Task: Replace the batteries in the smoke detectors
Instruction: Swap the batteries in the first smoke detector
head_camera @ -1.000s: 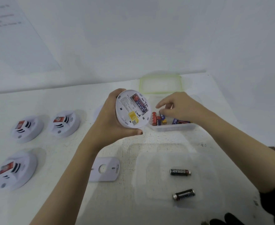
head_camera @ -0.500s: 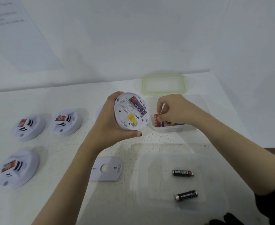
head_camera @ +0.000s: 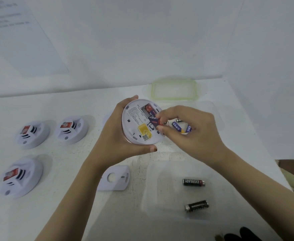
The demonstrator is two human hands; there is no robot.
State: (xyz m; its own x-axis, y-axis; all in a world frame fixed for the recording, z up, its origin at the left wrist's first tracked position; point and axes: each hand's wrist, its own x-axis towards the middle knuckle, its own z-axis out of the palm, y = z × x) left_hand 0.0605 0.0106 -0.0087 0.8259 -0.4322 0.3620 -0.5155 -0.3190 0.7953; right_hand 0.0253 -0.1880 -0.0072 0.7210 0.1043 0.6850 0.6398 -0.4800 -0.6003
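My left hand grips a round white smoke detector with its back turned up and its battery bay open. One red and blue battery lies in the bay. My right hand pinches a second red and blue battery at the bay, over the detector's right side. Behind that hand a clear box holds more blue batteries. Two black batteries lie in a clear tray near me.
Three white smoke detectors sit face up at the left. A white mounting plate lies under my left forearm. A green-rimmed lid rests by the wall. The table's right edge runs diagonally.
My right hand has lifted a red and blue battery out of the clear box and carried it left to the detector's bay. The left hand has kept holding the detector.
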